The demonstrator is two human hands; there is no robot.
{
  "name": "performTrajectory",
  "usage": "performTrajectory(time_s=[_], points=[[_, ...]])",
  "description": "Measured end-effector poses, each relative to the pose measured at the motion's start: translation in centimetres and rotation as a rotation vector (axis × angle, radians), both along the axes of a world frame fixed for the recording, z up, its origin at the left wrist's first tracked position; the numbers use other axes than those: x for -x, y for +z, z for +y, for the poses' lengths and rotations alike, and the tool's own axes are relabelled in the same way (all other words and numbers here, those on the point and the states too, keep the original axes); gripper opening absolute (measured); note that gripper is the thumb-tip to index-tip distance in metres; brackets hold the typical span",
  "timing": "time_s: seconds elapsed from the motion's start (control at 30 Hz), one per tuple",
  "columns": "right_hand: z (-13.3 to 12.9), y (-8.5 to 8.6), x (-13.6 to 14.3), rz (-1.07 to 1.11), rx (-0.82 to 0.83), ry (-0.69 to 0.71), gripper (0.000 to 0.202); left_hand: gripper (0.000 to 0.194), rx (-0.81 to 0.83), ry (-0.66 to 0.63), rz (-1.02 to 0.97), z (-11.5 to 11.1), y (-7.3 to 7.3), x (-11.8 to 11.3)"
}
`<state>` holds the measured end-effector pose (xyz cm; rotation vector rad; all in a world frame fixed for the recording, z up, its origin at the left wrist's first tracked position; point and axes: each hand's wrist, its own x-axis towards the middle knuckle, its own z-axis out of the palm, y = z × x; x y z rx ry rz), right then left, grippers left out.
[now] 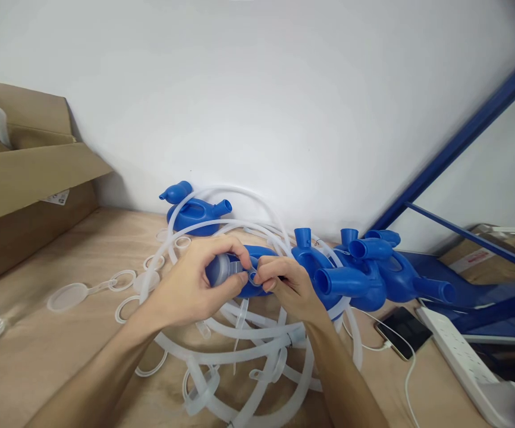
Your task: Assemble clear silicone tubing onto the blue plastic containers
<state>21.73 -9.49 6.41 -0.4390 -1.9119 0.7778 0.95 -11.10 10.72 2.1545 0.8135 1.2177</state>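
A blue plastic urinal bottle (257,255) lies in front of me, partly hidden behind my fingers. A translucent lid (222,268) shows at its mouth, inside the curve of my left hand (199,278). That hand is closed around the mouth end, thumb and index finger close to a small clear strap (251,272). Beside it, my right hand (286,278) pinches at the strap, fingertips almost meeting the left ones. Exactly what lies between the right fingertips is too small to make out. Translucent hoses (239,356) coil below and behind both hands.
Several more blue bottles (351,285) cluster at right, another (195,217) by the wall. Loose lids with rings (68,297) lie at left, near a cardboard box (30,178). A phone (404,333) with a white cable and a power strip (456,356) lie right, beside a blue metal frame (462,137).
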Motion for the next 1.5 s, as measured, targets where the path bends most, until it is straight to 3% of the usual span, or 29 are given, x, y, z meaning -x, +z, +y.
performTrajectory(time_s=[0.23,0.37,0.47,0.53,0.63,0.73,1.0,1.2,1.5], points=[[0.1,0.4,-0.1,-0.015,-0.038,0.01,0.028,0.006,0.146,-0.085,-0.054,0.3,0.3,0.4],[-0.8,0.5,0.5,-0.036,-0.057,-0.181,0.036,0.006,0.129,-0.054,-0.089,0.4,0.3,0.3],[-1.5,0.6,1.1,-0.012,-0.155,-0.373,0.027,0.007,0.062,-0.023,-0.089,0.3,0.2,-0.1],[-1.7,0.6,1.3,0.019,-0.239,-0.413,0.019,0.016,0.033,-0.029,-0.1,0.2,0.2,-0.3],[-1.6,0.5,1.2,0.052,-0.271,-0.342,0.015,0.019,0.049,-0.034,-0.141,0.1,0.1,-0.4],[-1.2,0.4,0.8,0.071,-0.165,-0.272,0.034,0.015,0.135,-0.063,-0.162,0.3,0.0,-0.4],[-0.3,0.7,0.2,0.077,0.093,-0.228,0.055,0.015,0.224,-0.133,-0.146,0.7,0.4,0.0],[0.0,0.4,0.1,0.069,0.11,-0.175,0.063,0.013,0.12,-0.015,-0.047,0.6,-0.1,-0.5],[-0.8,0.9,-0.4,0.053,0.034,-0.206,0.013,0.011,0.013,0.024,-0.095,1.0,-0.8,-0.9]])
